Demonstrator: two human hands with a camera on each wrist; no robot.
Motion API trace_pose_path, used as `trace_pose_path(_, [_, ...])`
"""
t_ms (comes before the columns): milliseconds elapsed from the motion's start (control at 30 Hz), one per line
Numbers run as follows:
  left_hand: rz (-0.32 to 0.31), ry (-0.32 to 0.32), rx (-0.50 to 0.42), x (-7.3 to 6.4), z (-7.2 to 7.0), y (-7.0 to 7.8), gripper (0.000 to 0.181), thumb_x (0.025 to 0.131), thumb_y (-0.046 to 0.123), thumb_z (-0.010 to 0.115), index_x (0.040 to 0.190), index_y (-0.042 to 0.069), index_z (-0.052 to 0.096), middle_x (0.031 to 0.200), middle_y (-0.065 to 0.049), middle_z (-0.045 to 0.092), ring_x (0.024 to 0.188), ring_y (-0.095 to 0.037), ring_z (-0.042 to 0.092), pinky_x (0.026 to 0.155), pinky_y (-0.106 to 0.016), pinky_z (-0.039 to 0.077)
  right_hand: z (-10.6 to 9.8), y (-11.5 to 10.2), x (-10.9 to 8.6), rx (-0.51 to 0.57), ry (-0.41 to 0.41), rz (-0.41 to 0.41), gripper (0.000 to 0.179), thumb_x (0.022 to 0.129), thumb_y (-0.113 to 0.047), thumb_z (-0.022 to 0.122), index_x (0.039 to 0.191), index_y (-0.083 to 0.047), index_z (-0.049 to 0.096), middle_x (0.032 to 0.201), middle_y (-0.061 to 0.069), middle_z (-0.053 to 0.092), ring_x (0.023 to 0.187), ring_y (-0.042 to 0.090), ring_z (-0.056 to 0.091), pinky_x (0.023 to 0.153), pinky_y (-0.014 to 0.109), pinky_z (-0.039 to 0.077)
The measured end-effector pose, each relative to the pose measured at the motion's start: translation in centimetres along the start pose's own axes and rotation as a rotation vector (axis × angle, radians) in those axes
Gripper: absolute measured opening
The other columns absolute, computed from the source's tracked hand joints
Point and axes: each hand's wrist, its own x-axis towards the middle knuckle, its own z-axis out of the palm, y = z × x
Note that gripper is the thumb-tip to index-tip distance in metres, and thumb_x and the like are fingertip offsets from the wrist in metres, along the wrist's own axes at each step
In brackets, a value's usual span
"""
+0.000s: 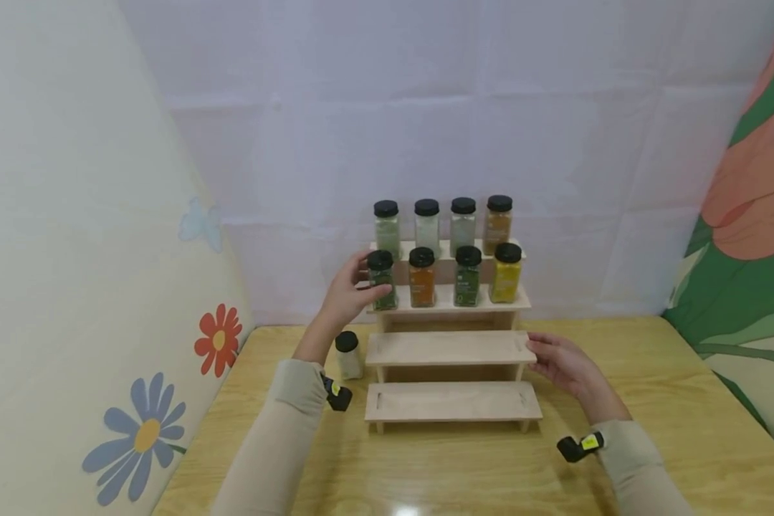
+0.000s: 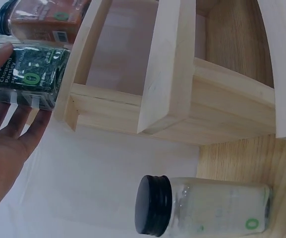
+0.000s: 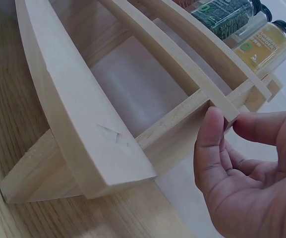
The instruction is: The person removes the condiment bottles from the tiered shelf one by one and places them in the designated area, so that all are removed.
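My left hand grips a jar of chopped parsley at the left end of the second shelf from the top, thumb in front and fingers round the side. At the other side, my right hand pinches the right end of the third shelf between thumb and forefinger, as the right wrist view shows. The wooden tiered spice rack stands on the table. Beside the parsley are a jar of orange spice, a jar of green herbs and a jar of yellow powder.
Several black-lidded jars line the top shelf. A jar of pale contents stands on the wooden table, left of the rack. White cloth hangs behind, and flower-patterned panels flank the table.
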Motion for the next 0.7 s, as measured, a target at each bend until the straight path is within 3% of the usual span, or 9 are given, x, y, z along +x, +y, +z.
trace_pose_path(167, [-0.013, 0.020, 0.040, 0.0, -0.3, 0.5, 0.074, 0.087, 0.011, 0.081, 0.151, 0.014, 0.043, 0.139, -0.019, 0.054, 0.121, -0.037, 0.057, 0.096, -0.053, 0.051, -0.1, -0.2, 0.0, 0.015, -0.002, 0.004, 0.055, 0.107, -0.009, 0.049, 0.150, 0.015, 0.024, 0.099, -0.005, 0.069, 0.087, 0.006, 0.066, 0.075, 0.021, 0.056])
trace_pose_path(333, [0.004, 0.048, 0.037, -0.2, -1.1, 1.1, 0.072, 0.086, 0.012, 0.082, 0.149, 0.016, 0.047, 0.135, -0.018, 0.059, 0.117, -0.033, 0.058, 0.090, -0.045, 0.052, -0.1, -0.3, -0.1, 0.024, 0.007, 0.007, 0.054, 0.106, -0.009, 0.050, 0.150, 0.013, 0.027, 0.099, -0.005, 0.069, 0.087, 0.006, 0.066, 0.075, 0.022, 0.056])
trace_pose_path(700, [-0.005, 0.036, 0.093, -2.1, -3.7, 1.8, 0.071, 0.087, 0.018, 0.082, 0.149, 0.018, 0.047, 0.132, -0.015, 0.060, 0.117, -0.030, 0.057, 0.088, -0.043, 0.049, 0.1, -0.3, 0.1, 0.004, 0.020, 0.017, 0.061, 0.106, -0.010, 0.050, 0.153, 0.014, 0.019, 0.099, -0.007, 0.068, 0.086, 0.005, 0.065, 0.075, 0.021, 0.055])
